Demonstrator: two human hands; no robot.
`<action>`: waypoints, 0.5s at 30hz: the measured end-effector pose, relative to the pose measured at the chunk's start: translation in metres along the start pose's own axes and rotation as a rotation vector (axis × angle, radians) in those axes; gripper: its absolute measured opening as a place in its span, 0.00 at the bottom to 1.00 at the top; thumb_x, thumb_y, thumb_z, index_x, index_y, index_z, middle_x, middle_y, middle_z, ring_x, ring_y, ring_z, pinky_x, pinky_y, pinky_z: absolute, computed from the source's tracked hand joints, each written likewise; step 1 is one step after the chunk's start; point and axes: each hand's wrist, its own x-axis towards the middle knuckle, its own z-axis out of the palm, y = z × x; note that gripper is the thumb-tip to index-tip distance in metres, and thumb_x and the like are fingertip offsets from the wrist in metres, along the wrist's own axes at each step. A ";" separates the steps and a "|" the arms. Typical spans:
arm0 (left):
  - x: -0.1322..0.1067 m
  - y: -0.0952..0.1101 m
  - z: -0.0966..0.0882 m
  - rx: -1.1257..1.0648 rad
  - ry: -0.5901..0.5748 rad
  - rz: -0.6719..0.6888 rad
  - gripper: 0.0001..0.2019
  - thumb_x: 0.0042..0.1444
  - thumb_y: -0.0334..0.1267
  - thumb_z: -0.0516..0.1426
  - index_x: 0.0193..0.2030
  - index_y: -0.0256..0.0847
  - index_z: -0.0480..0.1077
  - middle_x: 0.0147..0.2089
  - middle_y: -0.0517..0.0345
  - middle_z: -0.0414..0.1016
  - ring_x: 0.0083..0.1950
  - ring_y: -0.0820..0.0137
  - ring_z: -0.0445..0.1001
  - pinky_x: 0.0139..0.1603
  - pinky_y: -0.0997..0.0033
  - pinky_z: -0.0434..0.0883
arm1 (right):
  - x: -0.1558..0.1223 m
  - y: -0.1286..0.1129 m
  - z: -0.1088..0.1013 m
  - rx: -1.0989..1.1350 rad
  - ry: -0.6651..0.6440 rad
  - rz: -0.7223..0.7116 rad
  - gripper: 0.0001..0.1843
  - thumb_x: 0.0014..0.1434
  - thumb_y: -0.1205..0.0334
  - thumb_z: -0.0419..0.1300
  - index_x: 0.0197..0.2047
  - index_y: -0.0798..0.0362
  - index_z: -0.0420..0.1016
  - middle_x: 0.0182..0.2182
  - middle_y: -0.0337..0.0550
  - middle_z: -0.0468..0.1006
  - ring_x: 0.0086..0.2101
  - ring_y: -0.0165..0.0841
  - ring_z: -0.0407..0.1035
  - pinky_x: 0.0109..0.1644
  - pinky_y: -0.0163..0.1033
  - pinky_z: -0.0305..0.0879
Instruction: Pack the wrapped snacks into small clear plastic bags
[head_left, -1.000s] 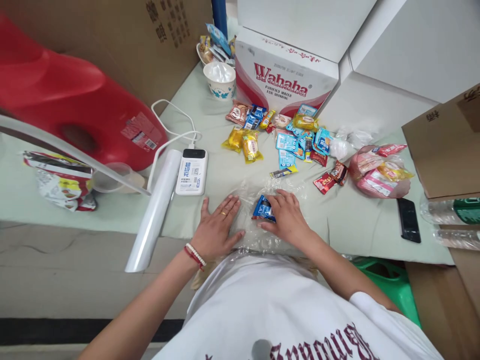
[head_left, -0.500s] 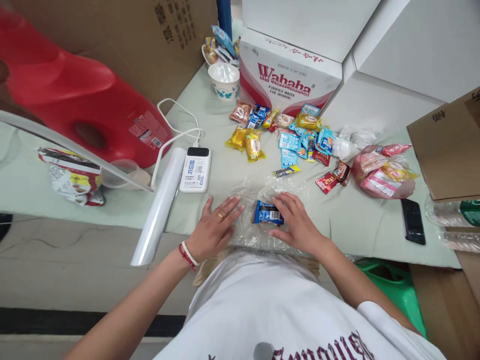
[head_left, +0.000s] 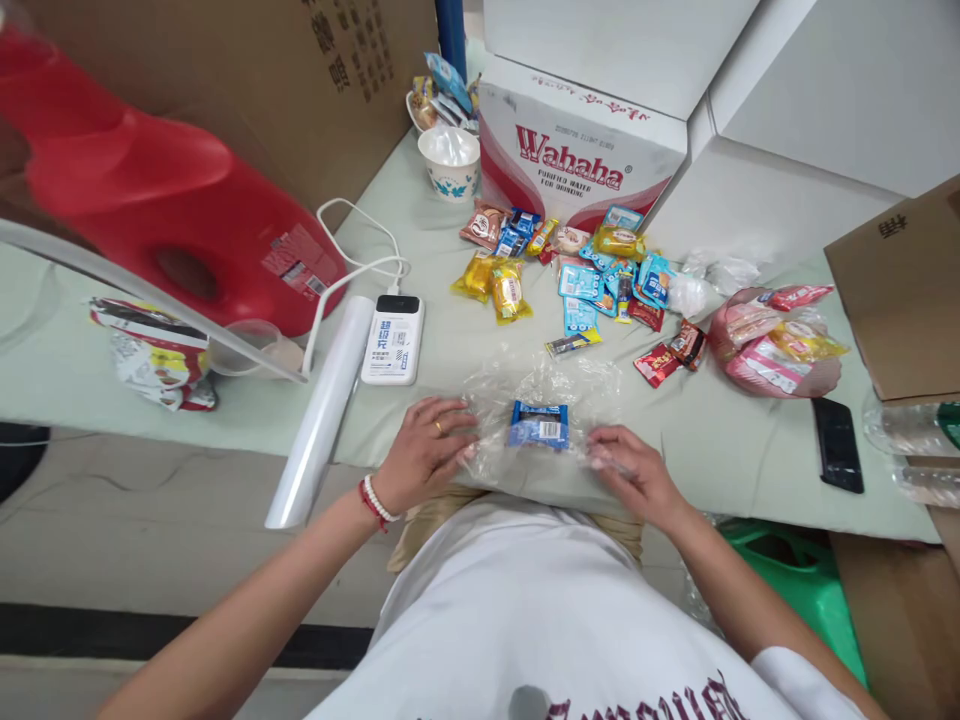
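the two hands are apart, one at each side of a sheet of clear film (head_left: 491, 420) spread by the front edge of the worktop (head_left: 727, 450). the blue packet (head_left: 539, 425) lies flat in the film's middle, its long sides roughly in line with that edge, with film showing around it; whether a layer also covers it, i cannot tell.

the left hand (head_left: 424, 445) has curled fingers at the film's left margin, and the right hand (head_left: 637, 475) has its fingertips at the right margin. whether either pinches the film, i cannot tell. neither touches the packet.

leftward, a gap of cloth separates the film from the power bank (head_left: 394, 345), and beside that a glossy white roll (head_left: 322, 410) juts out over the front edge. to the right, a wide stretch of cloth runs to the phone (head_left: 838, 445) near the front right corner.

behind, a thin snack stick (head_left: 574, 343) lies just beyond the film's back edge, the tightest spot. further back, wrapped snacks (head_left: 580, 283) crowd up toward the water carton (head_left: 581, 150), and a pinkish bowl (head_left: 724, 365) sits to their right.
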 end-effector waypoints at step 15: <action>0.049 0.020 0.027 0.079 0.368 -0.567 0.32 0.61 0.48 0.57 0.71 0.40 0.61 0.64 0.37 0.71 0.66 0.44 0.65 0.63 0.42 0.63 | 0.124 0.010 -0.028 -0.557 -0.105 0.128 0.24 0.68 0.53 0.58 0.62 0.56 0.73 0.53 0.56 0.78 0.54 0.48 0.67 0.58 0.48 0.63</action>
